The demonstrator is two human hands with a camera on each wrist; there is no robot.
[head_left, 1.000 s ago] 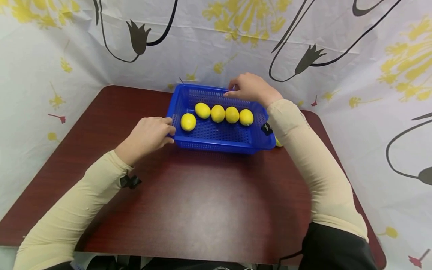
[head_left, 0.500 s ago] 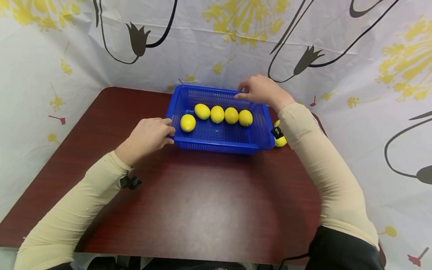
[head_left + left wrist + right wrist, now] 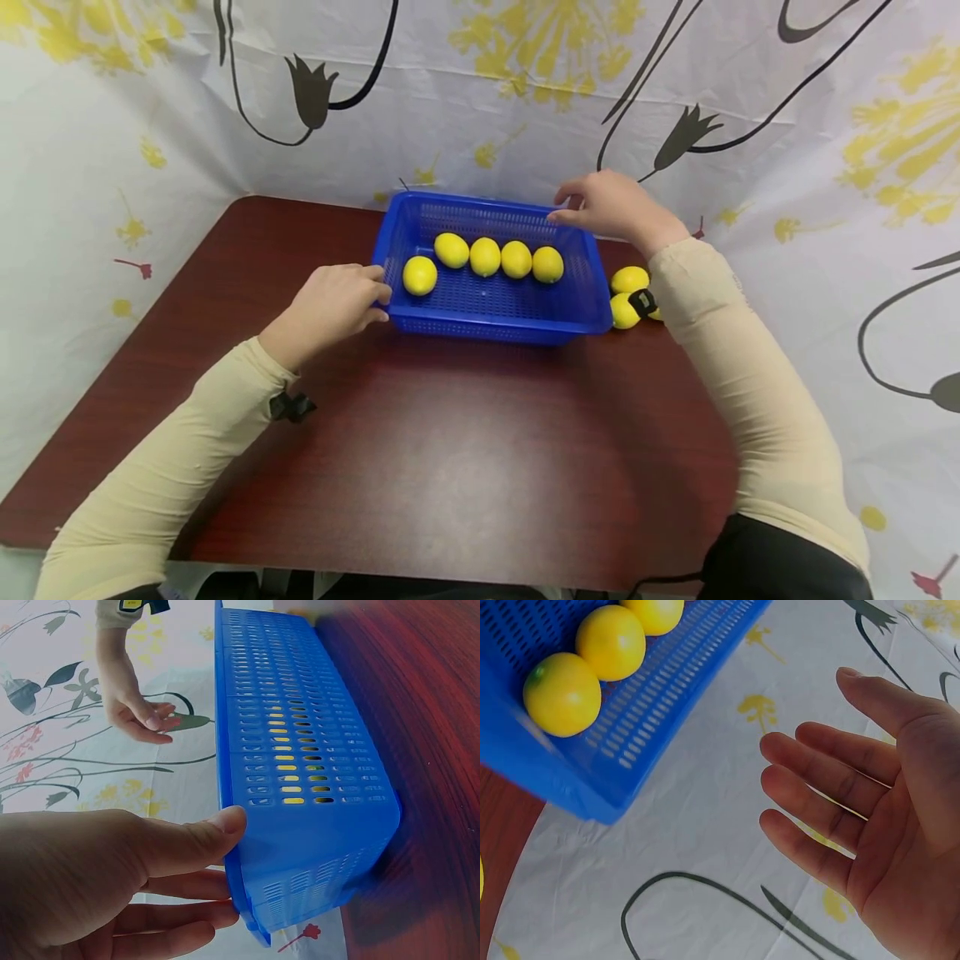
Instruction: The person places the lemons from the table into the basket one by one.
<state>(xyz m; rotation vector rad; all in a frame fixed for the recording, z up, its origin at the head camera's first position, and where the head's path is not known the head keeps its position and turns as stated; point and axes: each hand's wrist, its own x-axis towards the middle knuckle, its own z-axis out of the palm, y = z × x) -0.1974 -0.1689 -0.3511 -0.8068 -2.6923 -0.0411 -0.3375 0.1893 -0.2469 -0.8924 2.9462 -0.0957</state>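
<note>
A blue perforated plastic basket stands toward the back of the table, with several yellow lemons inside. Most of them form a row; one lemon lies apart, nearer the left end. My left hand grips the basket's left rim near the front corner. In the left wrist view, the thumb of that hand presses one side of the rim, fingers on the other. My right hand is raised near the back right corner, empty, its fingers relaxed and apart from the basket in the right wrist view.
More lemons lie on the dark red-brown table just right of the basket, partly hidden by my right wrist strap. A white patterned cloth hangs close behind the basket and along both sides of the table.
My right hand has moved to the right over the basket's back side, uncovering the lemons on the table. The left hand, the basket and the lemons in it have stayed put.
</note>
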